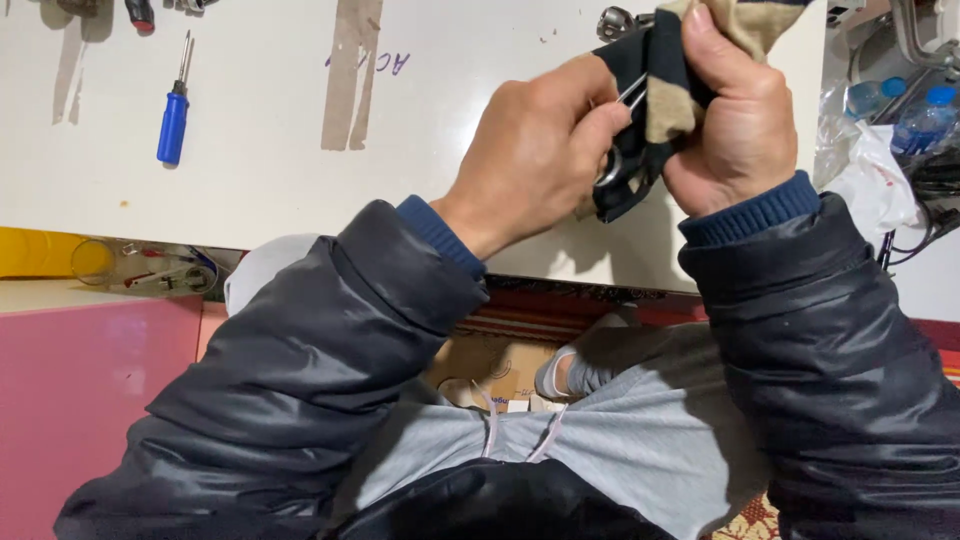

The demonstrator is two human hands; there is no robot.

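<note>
One person, two hands in view, both above the far right part of the white table [300,190].

Left hand [535,150]: fingers curled and pinched on one small metal tool [615,150], seemingly scissors or snips; one ring-shaped handle shows below the fingers and thin blades run up into the cloth. Exact kind of tool cannot be told.

Right hand [740,120]: fist clenched around one piece of cloth [660,90], black and tan, bunched; the thumb presses on its top. The cloth is held clear above the table edge, between the two hands, touching both.

Other items counted: one blue-handled screwdriver [173,115] lying on the table, well apart to the left; one red-tipped tool [140,14] at the top edge, mostly cut off; two brown tape strips [350,70] on the table top; one metal part [617,20] just behind the cloth. Right of the table: one white plastic bag [875,180] and two blue bottle caps [915,100].

Both sleeves are dark, with blue cuffs.
</note>
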